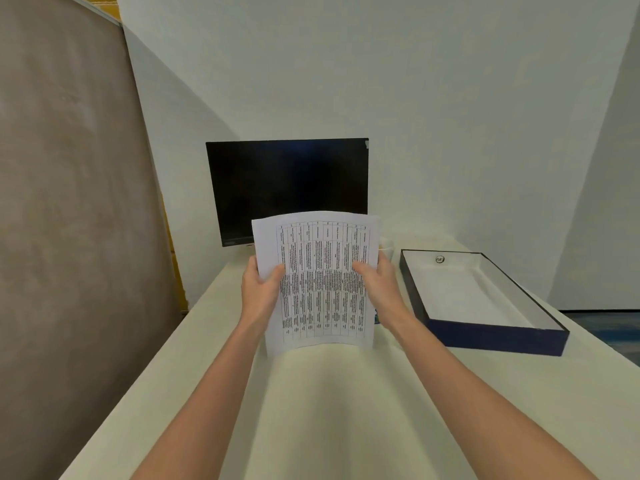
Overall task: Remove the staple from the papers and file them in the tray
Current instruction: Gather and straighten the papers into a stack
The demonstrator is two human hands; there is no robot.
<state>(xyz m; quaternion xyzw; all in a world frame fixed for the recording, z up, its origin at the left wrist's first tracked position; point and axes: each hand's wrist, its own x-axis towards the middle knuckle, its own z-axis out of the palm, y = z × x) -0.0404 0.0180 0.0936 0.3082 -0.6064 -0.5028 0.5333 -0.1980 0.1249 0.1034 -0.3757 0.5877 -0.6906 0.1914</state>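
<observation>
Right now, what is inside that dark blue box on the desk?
The box shows a white lining and a small round emblem at its far end, no papers. Its near wall hides a strip of the floor.

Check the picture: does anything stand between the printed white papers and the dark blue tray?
Nothing visible does. The printed white papers, held in both hands, are left of the dark blue tray; only the right hand lies between.

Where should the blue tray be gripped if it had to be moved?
Probably the tray by its near short wall, reached from the front with the right hand: that end faces the person, the rim is open and the walls upright, so fingers can hook over it.
</observation>
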